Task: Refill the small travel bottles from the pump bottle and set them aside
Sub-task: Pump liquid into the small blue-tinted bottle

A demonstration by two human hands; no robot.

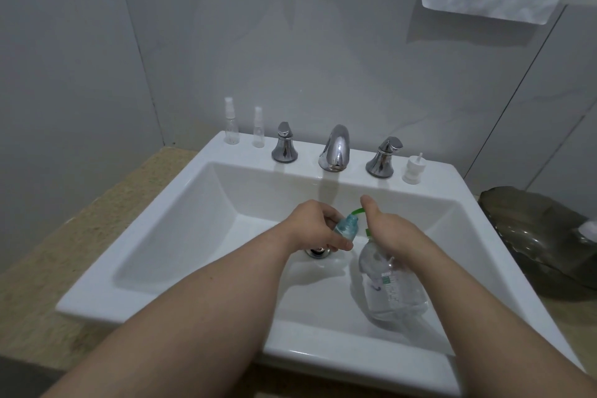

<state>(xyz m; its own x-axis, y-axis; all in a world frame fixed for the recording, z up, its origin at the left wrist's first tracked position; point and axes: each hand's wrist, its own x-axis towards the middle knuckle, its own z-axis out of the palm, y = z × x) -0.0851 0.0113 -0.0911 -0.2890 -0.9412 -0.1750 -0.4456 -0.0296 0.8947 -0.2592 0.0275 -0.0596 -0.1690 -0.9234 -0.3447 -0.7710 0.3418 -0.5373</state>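
Note:
Over the white sink (181,203), my left hand (318,226) grips a small clear travel bottle (347,227), uncapped, tilted, holding blue-green liquid. Its open neck sits just under the green nozzle of the pump bottle (392,284), a large clear bottle with clear liquid and a green pump. My right hand (392,231) lies on top of the pump head, thumb raised, fingers wrapped round the bottle's neck. On the sink's back ledge at the left stand two more clear travel spray bottles, a taller spray bottle (231,126) and a slimmer spray bottle (258,131). A white spray cap (412,168) sits at the right.
Chrome faucet spout (336,149) with a left handle (284,144) and a right handle (384,157) on the back ledge. The drain (318,252) lies below my left hand. A dark glass leaf-shaped dish (546,236) rests on the beige counter at the right. Towels hang on the wall above.

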